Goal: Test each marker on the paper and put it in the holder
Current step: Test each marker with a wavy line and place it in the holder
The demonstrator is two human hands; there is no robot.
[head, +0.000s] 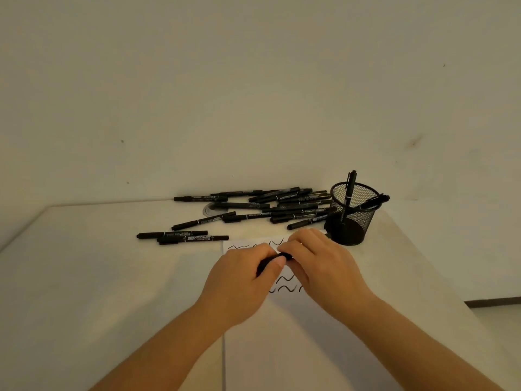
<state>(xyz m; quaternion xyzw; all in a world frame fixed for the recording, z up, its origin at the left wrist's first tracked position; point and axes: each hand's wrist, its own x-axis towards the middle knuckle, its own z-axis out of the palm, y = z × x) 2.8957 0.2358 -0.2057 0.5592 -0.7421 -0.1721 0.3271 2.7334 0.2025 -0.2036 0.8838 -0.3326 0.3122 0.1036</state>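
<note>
A black marker (271, 260) is held over the white paper (296, 334), with my left hand (242, 280) wrapped around its body and my right hand (318, 263) pinching its far end, where the cap sits. Several wavy black test lines (284, 283) show on the paper between and above my hands. The black mesh holder (351, 215) stands just right of and behind my right hand, with two markers (349, 193) leaning in it. A pile of several black markers (276, 206) lies behind the paper.
The white table (112, 277) meets the wall close behind the marker pile. Three more markers (183, 237) lie apart to the left of the paper. A round grommet (211, 208) sits under the pile. The table's right edge drops off near the holder.
</note>
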